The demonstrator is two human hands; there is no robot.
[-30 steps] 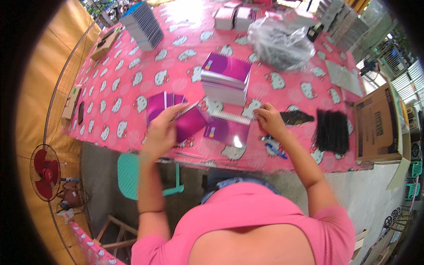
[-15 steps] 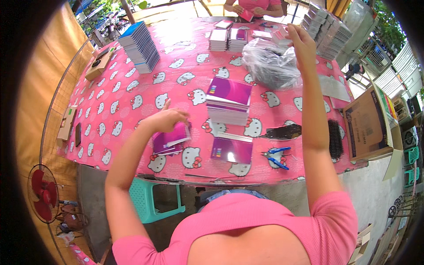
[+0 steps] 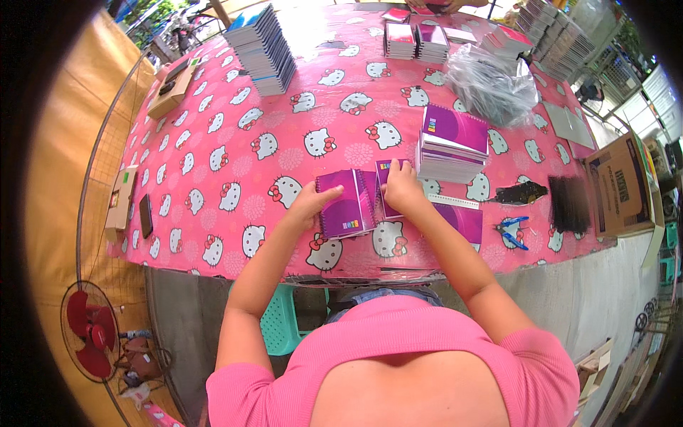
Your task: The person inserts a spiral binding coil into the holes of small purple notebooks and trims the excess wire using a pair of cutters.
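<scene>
While purple notebooks (image 3: 343, 213) get gripped in left hand (image 3: 308, 203), another notebook (image 3: 383, 173) gets held alongside, in right hand (image 3: 403, 189)

Purple notebooks (image 3: 340, 206), spiral-bound, closed, side by side

The left hand (image 3: 306, 206) grips notebooks (image 3: 343, 206) (purple, spiral-bound); the right hand (image 3: 401, 190) holds another beside them, near a stack (image 3: 452, 148). Blue pliers (image 3: 514, 241) lie on the table (image 3: 231, 174).
</scene>
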